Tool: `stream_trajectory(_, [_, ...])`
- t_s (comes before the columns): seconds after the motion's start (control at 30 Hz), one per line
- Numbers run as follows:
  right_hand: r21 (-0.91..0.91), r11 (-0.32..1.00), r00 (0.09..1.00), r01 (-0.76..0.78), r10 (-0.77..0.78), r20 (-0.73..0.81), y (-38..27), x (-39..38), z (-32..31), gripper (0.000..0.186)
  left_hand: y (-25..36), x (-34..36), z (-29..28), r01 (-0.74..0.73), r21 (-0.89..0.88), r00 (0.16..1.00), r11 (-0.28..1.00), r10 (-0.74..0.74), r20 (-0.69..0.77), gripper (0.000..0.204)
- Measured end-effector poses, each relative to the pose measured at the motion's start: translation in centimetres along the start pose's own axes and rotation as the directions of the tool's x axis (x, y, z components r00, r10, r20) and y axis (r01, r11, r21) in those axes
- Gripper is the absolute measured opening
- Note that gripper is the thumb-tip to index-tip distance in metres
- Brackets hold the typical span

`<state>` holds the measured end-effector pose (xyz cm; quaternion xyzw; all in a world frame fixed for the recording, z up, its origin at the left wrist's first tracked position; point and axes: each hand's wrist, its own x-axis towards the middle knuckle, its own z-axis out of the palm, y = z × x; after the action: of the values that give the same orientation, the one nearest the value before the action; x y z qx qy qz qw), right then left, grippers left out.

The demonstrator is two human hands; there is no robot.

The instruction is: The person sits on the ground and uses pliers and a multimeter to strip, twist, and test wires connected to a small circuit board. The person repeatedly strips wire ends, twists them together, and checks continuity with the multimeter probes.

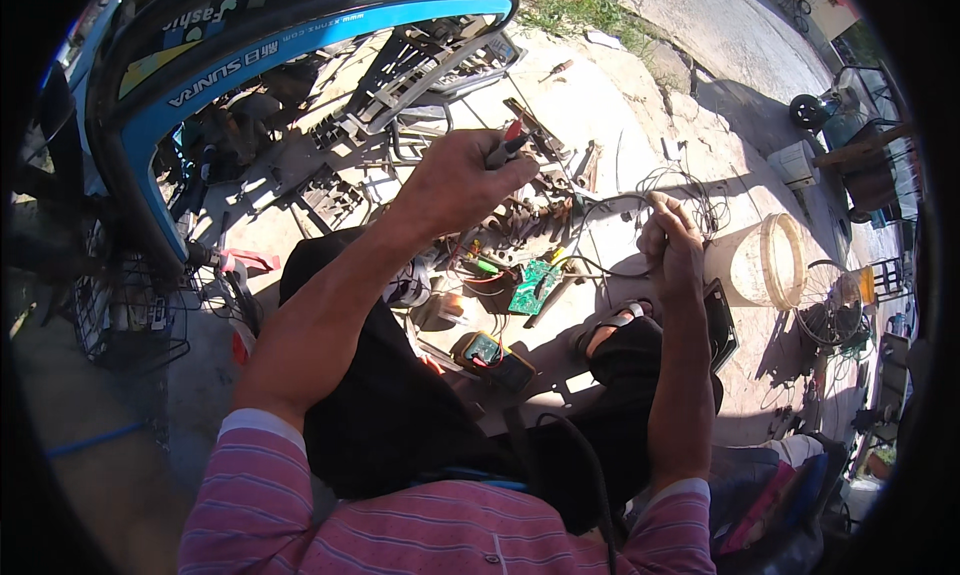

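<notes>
My left hand (455,187) is raised over the cluttered ground, closed around a small tool with red and dark grey ends (510,147); its exact kind is hidden by the fingers. My right hand (676,237), farther right, pinches a dark cable (625,199) between thumb and fingers. The cable runs left toward the loose parts, and a loop of it hangs below the hand. Under and between the hands lie a green circuit board (535,287) and several metal parts (525,220). Closer to me, a multimeter (497,363) with a yellow edge rests on the ground.
A blue and black vehicle frame (330,43) arches over the upper left. Metal racks (420,75) lie beyond my left hand. On the right are coiled wire (705,200), a whitish bucket (757,265) on its side and a wheel (832,303). A round spool (452,311) sits near my knees.
</notes>
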<state>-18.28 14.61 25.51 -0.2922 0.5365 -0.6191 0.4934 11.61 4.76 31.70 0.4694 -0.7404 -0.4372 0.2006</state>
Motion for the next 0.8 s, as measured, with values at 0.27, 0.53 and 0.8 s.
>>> stream_trajectory(0.27, [-0.231, 0.969, 0.958, 0.091, -0.021, 0.286, -0.6, -2.7, 3.7, 0.021, -0.7, 1.1, 5.8, 0.178, -0.409, 0.961, 0.895, -0.069, 0.266, 0.034])
stream_trajectory(0.53, [-0.344, 0.927, 0.784, 0.152, 0.099, 0.613, -1.3, -5.1, 4.8, 0.011, 1.7, 2.7, 6.4, 0.443, -0.718, 0.888, 0.536, -0.156, 0.432, 0.037])
stream_trajectory(0.8, [-0.438, 0.797, 0.66, 0.417, 0.065, 0.748, 0.0, -6.4, 4.8, 0.015, 1.5, 2.6, 5.4, 0.402, -0.722, 0.911, 0.564, -0.163, 0.379, 0.037])
